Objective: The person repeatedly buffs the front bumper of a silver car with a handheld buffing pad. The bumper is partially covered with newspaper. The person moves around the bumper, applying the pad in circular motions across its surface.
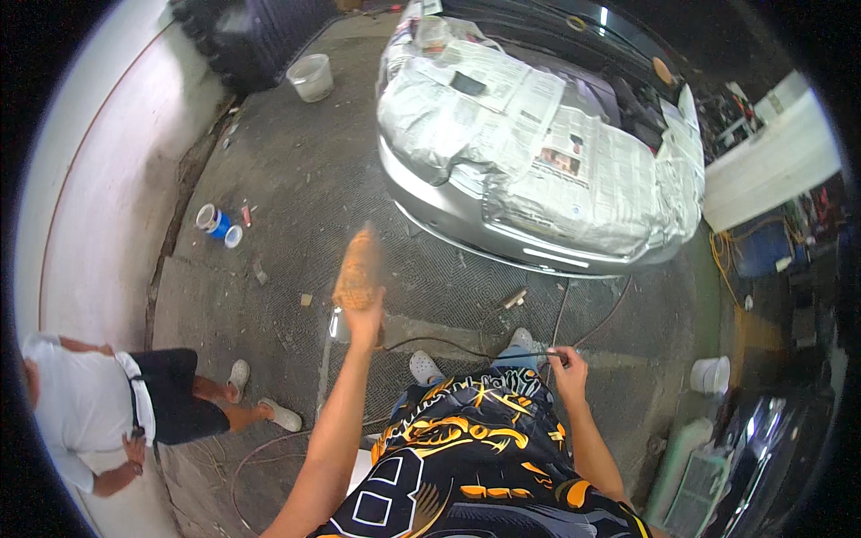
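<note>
My left hand (364, 321) is closed round what looks like a spray gun (359, 273), held out in front of me. Its upper part is orange-brown and smeared by motion, and a shiny metal bit shows beside my fingers. A thin dark hose (439, 340) runs from below that hand across to my right. Fingers of my right hand (568, 368) pinch the hose near my right hip. Ahead stands a silver car bumper (448, 202), with newspaper sheets (511, 117) covering the car's front above it.
To my left stands a person (99, 403) in a white shirt and dark shorts. A blue can (213, 221) and white bucket (310, 79) are on the floor ahead left. Hoses trail about my feet. At right are another white bucket (709, 375) and a dark shiny panel (762, 457).
</note>
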{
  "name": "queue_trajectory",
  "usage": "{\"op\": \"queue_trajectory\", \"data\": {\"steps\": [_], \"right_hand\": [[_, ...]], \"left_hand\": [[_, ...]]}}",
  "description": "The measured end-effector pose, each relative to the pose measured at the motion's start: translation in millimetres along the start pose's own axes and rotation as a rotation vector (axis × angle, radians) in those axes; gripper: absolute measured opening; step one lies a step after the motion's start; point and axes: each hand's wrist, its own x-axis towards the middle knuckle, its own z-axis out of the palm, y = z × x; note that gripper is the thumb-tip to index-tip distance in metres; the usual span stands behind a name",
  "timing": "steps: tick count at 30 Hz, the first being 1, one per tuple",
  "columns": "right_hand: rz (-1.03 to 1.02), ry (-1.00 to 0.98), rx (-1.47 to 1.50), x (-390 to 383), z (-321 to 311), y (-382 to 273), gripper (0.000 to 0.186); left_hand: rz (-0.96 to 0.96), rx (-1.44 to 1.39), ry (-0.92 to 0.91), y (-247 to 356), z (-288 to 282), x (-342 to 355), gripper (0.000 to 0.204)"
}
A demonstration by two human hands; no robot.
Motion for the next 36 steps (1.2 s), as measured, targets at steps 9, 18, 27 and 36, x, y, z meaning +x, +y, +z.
{"op": "queue_trajectory", "data": {"steps": [9,18,27,36], "right_hand": [[0.66,-0.041,0.505,-4,-16,7,0.042],[0.568,-0.322,0.45,-28,-54,22,0.047],[0.867,-0.196,0.316,-10,-55,60,0.033],[1.468,-0.326,0.498,-45,-53,239,0.04]], "left_hand": [[0.56,0.575,-0.7,-96,126,-82,0.047],[0.447,0.007,-0.234,-66,75,-26,0.038],[-0.01,-0.06,0.019,-67,54,37,0.034],[0.501,0.155,-0.39,-119,233,-53,0.056]]}}
